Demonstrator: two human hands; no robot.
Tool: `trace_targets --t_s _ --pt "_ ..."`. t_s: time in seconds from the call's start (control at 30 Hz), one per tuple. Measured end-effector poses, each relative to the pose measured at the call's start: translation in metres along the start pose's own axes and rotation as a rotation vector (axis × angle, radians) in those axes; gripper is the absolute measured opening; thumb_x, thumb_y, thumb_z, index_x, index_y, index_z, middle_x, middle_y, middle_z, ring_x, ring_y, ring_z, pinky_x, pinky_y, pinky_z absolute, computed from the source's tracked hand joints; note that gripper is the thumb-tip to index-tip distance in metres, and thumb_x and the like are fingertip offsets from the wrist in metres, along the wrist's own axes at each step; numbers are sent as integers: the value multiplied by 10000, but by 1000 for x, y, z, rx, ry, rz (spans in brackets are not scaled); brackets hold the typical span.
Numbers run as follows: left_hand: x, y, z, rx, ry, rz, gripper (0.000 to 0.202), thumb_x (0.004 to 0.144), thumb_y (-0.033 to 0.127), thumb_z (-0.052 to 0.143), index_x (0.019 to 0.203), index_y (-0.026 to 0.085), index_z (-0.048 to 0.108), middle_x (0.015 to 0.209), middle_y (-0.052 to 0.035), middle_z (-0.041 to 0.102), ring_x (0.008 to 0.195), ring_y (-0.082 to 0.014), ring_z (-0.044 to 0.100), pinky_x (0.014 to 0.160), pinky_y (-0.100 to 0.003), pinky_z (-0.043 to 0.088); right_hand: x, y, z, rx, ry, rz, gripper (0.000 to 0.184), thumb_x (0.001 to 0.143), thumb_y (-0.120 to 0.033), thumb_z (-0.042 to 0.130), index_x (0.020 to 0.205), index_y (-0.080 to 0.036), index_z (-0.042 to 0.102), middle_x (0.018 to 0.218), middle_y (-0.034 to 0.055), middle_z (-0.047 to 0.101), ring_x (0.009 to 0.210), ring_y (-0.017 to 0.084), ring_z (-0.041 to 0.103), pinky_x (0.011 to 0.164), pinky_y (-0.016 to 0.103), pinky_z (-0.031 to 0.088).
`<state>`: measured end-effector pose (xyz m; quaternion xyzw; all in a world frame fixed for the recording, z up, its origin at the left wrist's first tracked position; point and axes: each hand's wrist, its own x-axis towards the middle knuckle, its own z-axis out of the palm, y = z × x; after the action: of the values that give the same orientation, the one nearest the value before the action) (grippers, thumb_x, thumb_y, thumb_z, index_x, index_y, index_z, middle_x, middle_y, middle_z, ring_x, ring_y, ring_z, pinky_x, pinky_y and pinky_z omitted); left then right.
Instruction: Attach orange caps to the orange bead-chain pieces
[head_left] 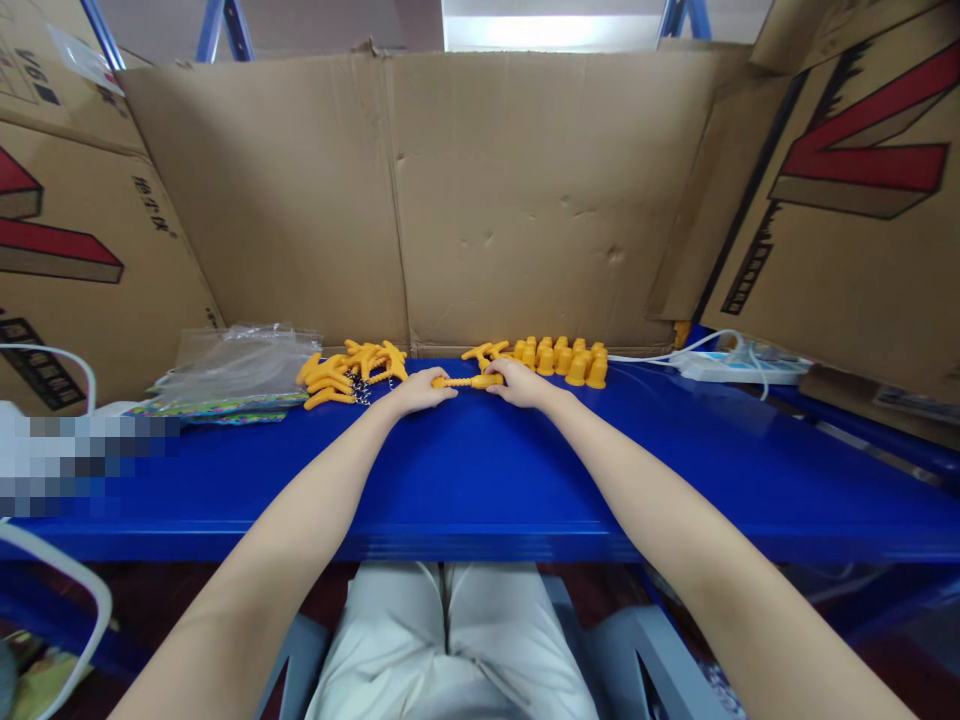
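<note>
A yellow-orange plastic piece with a spiral-ridged shaft lies level between my two hands, just above or on the blue tabletop. My left hand has its fingers closed round the left end. My right hand grips the right end, where a wider part shows. Beside my left hand lies a pile of yellow branched pieces with short dark chains. Behind my right hand are a few similar branched pieces. Several yellow cup-shaped pieces stand in rows to the right of it.
Clear plastic bags are stacked at the left over colourful printed sheets. A white power strip with cables sits at the right. Cardboard panels wall the back and sides of the blue table.
</note>
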<state>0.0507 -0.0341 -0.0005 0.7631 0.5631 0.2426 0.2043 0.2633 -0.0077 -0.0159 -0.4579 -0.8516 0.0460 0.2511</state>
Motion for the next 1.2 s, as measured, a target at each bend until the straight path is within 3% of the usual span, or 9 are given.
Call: trace_targets --t_s 0.13,0.27,0.4,0.53,0.67,0.8,0.97,1.2 --pt "2 -1 1 125 18 0 112 718 242 568 822 208 592 630 7 610 623 -171 575 581 -254 387 1 5 2 62 8 -29 215 766 -143 665 979 -156 645 1043 78 654 963 186 599 896 351 447" --pt "4 -7 2 309 64 16 155 686 216 572 840 224 579 680 -13 633 718 -208 604 624 -271 385 1 5 2 132 -6 -5 244 773 -174 660 1015 -153 658 997 76 672 851 167 610 842 342 478" --pt "6 -13 1 343 72 43 173 682 230 575 855 230 578 730 -22 650 750 -216 607 619 -272 379 0 7 0 294 -47 51 305 781 -208 662 1075 -130 633 1010 88 669 776 140 619 793 320 510" --pt "7 -15 0 323 100 39 176 677 217 575 853 228 571 709 -8 630 724 -201 592 618 -265 378 -1 11 -4 501 -72 111 398 730 -125 701 1111 -146 590 1136 111 636 859 133 641 835 307 518" --pt "7 -16 0 285 113 73 182 668 197 569 848 219 566 687 4 605 677 -186 564 610 -263 375 -4 7 -12 663 -89 201 307 725 -83 704 1008 -144 603 989 69 682 821 117 658 847 293 518" --pt "6 -15 -1 285 123 98 169 653 191 573 820 218 575 680 8 597 687 -185 559 612 -263 369 -10 -1 -21 783 -188 315 104 829 -228 665 845 -131 630 795 54 693 642 98 653 702 223 531" --pt "5 -13 0 271 123 102 178 653 194 574 829 220 579 662 17 593 677 -178 564 614 -260 376 -13 -10 -25 862 -226 449 268 904 -404 561 829 -148 582 697 62 694 467 87 588 530 213 527" --pt "6 -13 1 246 92 99 162 675 194 568 834 221 554 640 16 596 653 -179 572 603 -260 383 -11 -11 -19 835 -217 492 271 937 -431 486 878 -172 539 641 45 681 352 83 514 369 197 467"
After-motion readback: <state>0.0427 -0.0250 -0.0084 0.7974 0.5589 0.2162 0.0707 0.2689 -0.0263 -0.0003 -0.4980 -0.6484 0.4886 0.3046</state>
